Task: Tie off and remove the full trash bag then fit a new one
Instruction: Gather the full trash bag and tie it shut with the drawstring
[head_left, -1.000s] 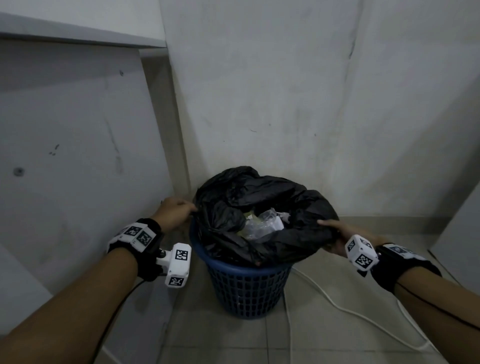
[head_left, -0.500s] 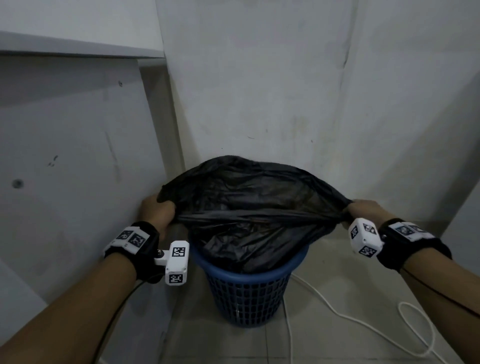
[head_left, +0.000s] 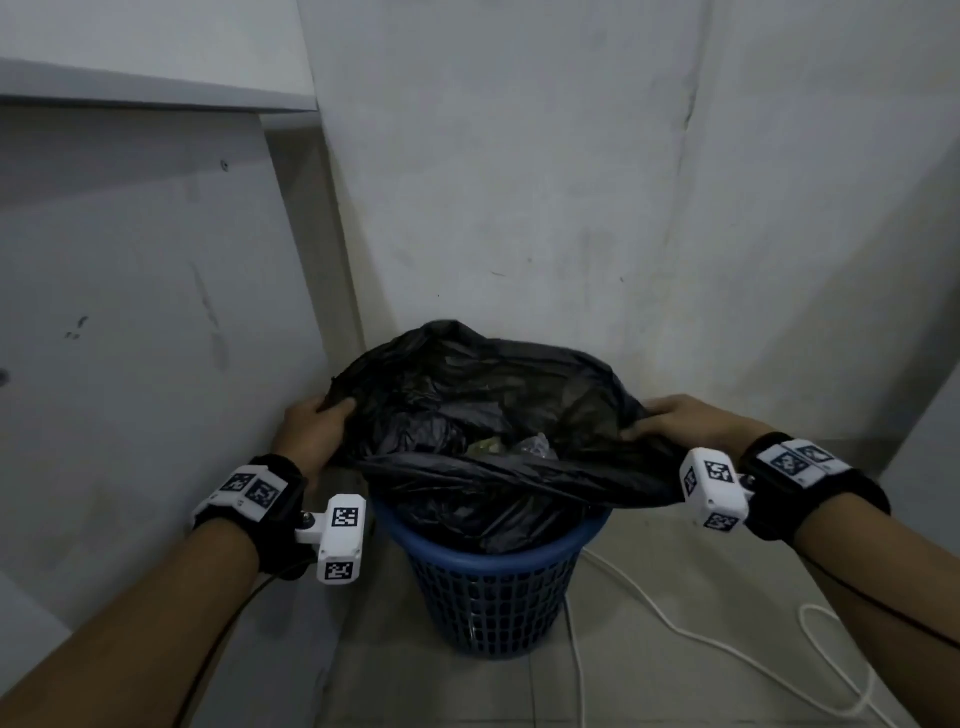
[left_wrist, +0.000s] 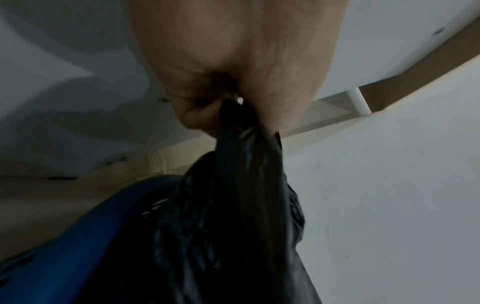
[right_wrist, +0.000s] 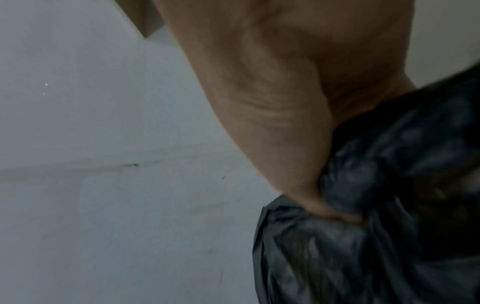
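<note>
The left hand (head_left: 311, 431) and right hand (head_left: 675, 423) each hold a closed grip on bunched film at opposite sides of the black trash bag (head_left: 483, 410), which sits in the blue basket (head_left: 493, 587). The mouth is being gathered; next, bring both handfuls together to knot. Only the head view shows rubbish inside; the left wrist view shows fingers (left_wrist: 197, 117) clamping plastic.

Both arms reach forward and apart, the left hand (head_left: 311, 431) and the right hand (head_left: 680, 421) each clenched on a gathered edge of the black bag (head_left: 483, 410).
</note>
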